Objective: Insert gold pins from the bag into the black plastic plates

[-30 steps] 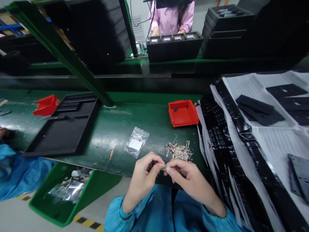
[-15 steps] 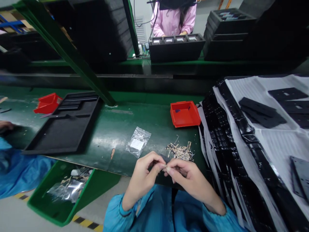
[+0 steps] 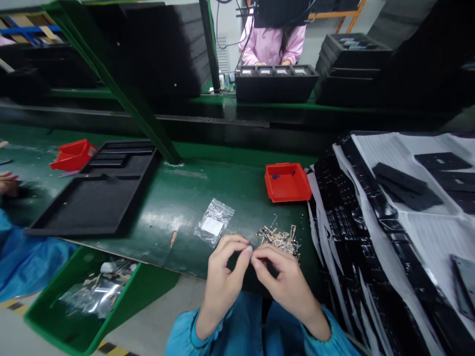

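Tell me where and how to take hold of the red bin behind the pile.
Probably pinch its left rim, coming from the left. The bin sits open side up, so that wall's edge is exposed; the pile lies in front and the stack crowds its right side.

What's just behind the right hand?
Behind the right hand lies a pile of small beige and dark pieces; the hand hides whatever lies directly below.
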`<state>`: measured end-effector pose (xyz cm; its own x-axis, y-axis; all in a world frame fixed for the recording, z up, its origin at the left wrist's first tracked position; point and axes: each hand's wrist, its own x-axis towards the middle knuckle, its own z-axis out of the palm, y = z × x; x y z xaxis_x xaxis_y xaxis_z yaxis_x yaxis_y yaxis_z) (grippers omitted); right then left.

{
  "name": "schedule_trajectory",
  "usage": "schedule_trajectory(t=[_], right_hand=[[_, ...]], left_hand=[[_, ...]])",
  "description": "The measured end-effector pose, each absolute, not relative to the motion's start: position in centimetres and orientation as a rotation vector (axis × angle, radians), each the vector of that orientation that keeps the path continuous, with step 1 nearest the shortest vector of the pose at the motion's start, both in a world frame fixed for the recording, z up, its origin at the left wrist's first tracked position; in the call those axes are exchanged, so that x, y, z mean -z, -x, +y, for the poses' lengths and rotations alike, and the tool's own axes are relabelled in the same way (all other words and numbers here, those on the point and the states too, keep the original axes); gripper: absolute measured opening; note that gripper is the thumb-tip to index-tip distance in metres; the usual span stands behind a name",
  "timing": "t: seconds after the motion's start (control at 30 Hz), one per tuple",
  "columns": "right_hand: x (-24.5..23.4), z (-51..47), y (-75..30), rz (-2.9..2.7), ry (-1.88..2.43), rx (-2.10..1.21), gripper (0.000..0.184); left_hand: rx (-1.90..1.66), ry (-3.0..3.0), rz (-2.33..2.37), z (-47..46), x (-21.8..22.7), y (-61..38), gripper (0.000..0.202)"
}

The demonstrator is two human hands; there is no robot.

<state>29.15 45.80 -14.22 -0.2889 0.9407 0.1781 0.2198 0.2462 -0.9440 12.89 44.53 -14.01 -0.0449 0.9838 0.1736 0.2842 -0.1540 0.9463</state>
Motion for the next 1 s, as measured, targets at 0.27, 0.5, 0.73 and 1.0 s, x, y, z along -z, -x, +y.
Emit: schedule_trajectory(t=[0.27, 0.5, 0.73, 1.0], right_hand=[[13.9, 47.0, -29.1, -1.752, 1.049, -0.795, 0.013], [14.0, 56.6, -31.8, -1.364, 1.562, -0.337, 0.02], [15.2, 52.6, -30.7, -1.494, 1.39, -0.718, 0.032], [13.3, 45.9, -28.2, -0.943, 1.023, -2.002, 0.056]], left_hand=[[-2.101, -0.783, 1.485, 47.8, 15.5, -11.2, 0.023], [-2.28, -0.643, 1.221, 50.8, 14.8, -9.7, 0.032], [-1.6, -0.444, 0.769, 50.0, 14.8, -12.0, 0.055], [-1.426, -0.678, 0.54, 49.4, 16.0, -13.5, 0.081]])
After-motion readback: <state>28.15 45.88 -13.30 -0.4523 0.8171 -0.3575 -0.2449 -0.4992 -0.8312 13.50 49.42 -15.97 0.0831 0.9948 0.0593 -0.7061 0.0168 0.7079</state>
